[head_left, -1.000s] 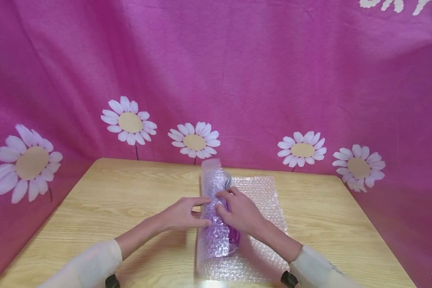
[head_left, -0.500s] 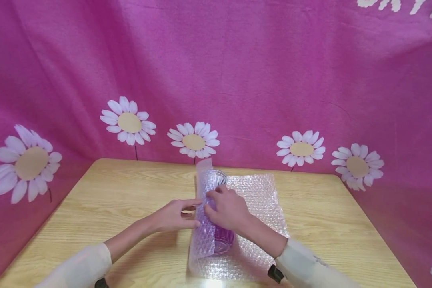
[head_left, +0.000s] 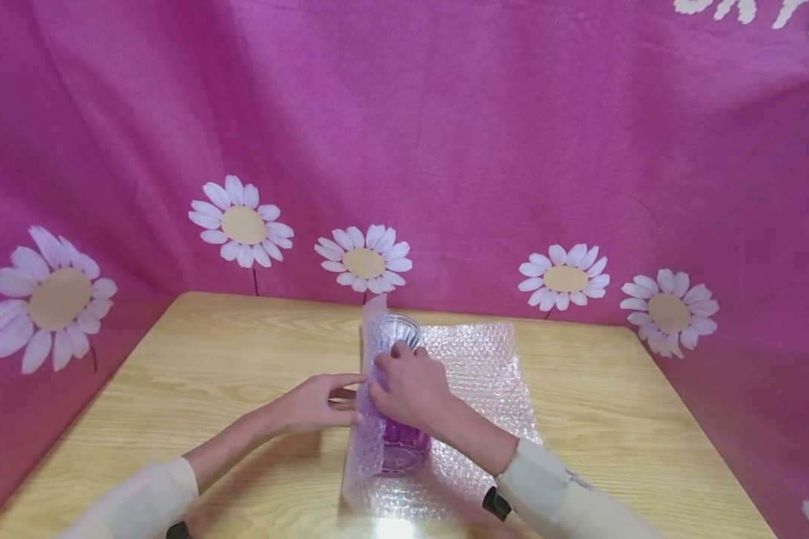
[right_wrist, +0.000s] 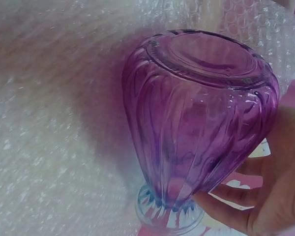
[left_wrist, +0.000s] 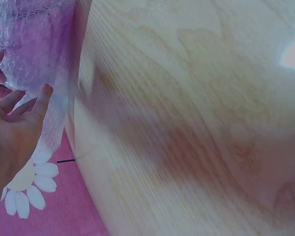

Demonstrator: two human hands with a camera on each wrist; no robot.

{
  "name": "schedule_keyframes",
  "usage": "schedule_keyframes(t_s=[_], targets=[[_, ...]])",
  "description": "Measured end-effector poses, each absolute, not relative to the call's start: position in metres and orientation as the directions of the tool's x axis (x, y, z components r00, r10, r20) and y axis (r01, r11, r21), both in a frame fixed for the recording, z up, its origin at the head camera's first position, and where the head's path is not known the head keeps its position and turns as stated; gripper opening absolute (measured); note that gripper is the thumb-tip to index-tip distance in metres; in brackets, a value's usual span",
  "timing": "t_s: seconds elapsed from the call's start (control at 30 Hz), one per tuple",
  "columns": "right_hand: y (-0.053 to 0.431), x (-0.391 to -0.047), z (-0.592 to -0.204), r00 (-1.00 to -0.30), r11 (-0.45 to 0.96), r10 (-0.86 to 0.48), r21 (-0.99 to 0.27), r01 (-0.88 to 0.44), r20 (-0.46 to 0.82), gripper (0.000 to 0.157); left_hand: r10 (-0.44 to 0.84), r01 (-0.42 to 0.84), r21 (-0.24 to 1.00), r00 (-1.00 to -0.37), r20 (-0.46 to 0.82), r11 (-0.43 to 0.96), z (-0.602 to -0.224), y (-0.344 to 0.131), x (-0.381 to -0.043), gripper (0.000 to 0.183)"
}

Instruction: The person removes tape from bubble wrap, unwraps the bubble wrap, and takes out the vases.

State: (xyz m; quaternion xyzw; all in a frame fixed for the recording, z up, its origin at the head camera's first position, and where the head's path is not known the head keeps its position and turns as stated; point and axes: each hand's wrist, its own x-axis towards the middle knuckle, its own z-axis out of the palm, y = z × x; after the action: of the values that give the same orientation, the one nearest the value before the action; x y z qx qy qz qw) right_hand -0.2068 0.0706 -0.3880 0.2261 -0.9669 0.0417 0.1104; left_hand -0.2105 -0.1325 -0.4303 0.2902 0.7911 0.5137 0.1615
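A purple ribbed glass vase (head_left: 404,443) with a clear flared neck lies on its side on a sheet of bubble wrap (head_left: 475,367), its base toward me. My right hand (head_left: 411,385) reaches over the vase and holds it. In the right wrist view, the fingers bend around the vase's (right_wrist: 201,118) narrower part near the neck. The sheet's left end stands up as a flap (head_left: 366,457) along the vase's left side. My left hand (head_left: 313,404) is at the outside of this flap, thumb and fingers spread, fingertips against the wrap (left_wrist: 37,44).
The wooden table (head_left: 243,352) lies under the sheet, with wood surface to both sides. A magenta cloth (head_left: 445,150) with printed daisies rises behind and beside the table. Bright glare (head_left: 394,528) shows at the near edge.
The vase and both hands have shifted left. The bubble wrap flap, which lay over much of the vase, has drawn back to its left side, so more of the purple glass shows.
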Motion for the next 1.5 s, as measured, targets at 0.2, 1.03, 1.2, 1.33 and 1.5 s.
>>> schedule_keyframes(t_s=[0.2,1.03,1.2,1.33,1.5], targets=[[0.065,-0.206,-0.387,-0.883,0.902,-0.419,-0.013,-0.431,0.212,0.038,0.631,0.288,0.912,-0.774,0.043,0.291,-0.430,-0.135,-0.208,0.064],[0.081,-0.206,-0.392,-0.856,0.829,-0.451,-0.237,-0.507,0.254,0.040,0.502,0.172,0.942,-0.865,0.004,0.289,-0.431,-0.125,-0.197,0.069],[0.094,-0.206,-0.393,-0.844,0.800,-0.441,-0.293,-0.523,0.305,0.039,0.492,0.179,0.937,-0.871,0.008,0.300,-0.431,-0.123,-0.196,0.071],[0.108,-0.207,-0.396,-0.846,0.798,-0.416,-0.312,-0.516,0.334,0.037,0.489,0.174,0.939,-0.872,0.008,0.295,-0.433,-0.121,-0.196,0.072],[0.127,-0.208,-0.402,-0.865,0.819,-0.373,-0.319,-0.477,0.336,0.036,0.433,0.150,0.937,-0.901,-0.001,0.314,-0.435,-0.118,-0.194,0.069]])
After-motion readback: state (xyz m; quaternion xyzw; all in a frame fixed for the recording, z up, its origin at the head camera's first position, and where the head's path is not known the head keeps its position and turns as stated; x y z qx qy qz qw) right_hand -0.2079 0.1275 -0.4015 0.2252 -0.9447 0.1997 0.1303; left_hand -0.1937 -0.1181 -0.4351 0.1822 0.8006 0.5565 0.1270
